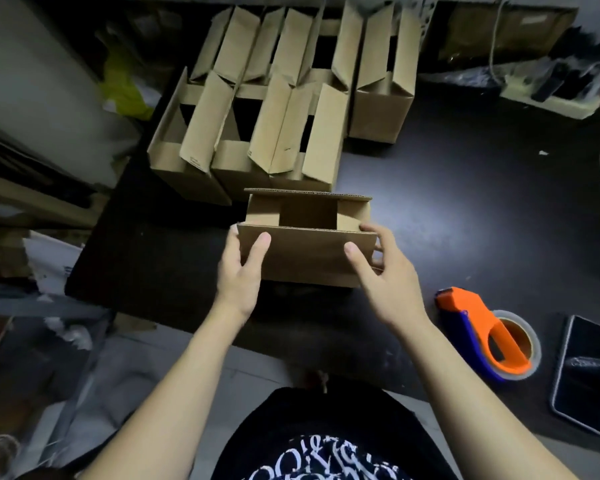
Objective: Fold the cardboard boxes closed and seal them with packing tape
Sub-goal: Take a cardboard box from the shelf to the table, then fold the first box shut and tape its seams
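Cardboard box (305, 254), open-topped, is at the front of the bench (465, 209), each grip clamped on it: left hand (241, 271) holds its left end, right hand (385, 275) its right end. More open boxes (257, 143) stand just behind; tape dispenser (478, 320) lies to the right, phone (586, 375) beyond it.

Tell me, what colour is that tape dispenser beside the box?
The tape dispenser is orange with a blue frame; the head view shows it.
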`<state>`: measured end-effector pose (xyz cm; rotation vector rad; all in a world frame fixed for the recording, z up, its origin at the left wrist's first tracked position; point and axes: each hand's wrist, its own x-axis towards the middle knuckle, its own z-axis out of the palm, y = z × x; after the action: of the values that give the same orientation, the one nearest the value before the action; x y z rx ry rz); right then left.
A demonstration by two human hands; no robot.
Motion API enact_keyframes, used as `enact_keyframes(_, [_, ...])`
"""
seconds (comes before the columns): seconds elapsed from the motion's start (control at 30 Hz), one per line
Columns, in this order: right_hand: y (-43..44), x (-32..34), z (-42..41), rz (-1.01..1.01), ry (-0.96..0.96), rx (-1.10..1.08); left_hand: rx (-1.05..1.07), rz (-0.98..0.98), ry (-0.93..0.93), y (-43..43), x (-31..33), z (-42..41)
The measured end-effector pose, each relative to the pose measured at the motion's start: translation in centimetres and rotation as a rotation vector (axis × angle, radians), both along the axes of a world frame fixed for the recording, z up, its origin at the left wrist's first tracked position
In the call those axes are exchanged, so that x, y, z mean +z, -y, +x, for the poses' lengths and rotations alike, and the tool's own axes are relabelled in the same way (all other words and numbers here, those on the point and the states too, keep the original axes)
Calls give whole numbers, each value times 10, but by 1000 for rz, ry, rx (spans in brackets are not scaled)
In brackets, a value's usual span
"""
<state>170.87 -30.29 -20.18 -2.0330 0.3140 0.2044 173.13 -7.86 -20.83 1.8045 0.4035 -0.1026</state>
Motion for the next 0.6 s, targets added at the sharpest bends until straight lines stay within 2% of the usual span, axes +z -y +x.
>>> enact_keyframes(0.13, [-3,-2,18,-93,54,21,27,13,-11,-7,1,9])
enact_keyframes(0.27, [-14,-2,26,-70,63,-7,18,56,-1,-18,-5,18])
enact_keyframes(0.6, [-97,4,4,29,45,-255,-72,44,46,-78,-1,29])
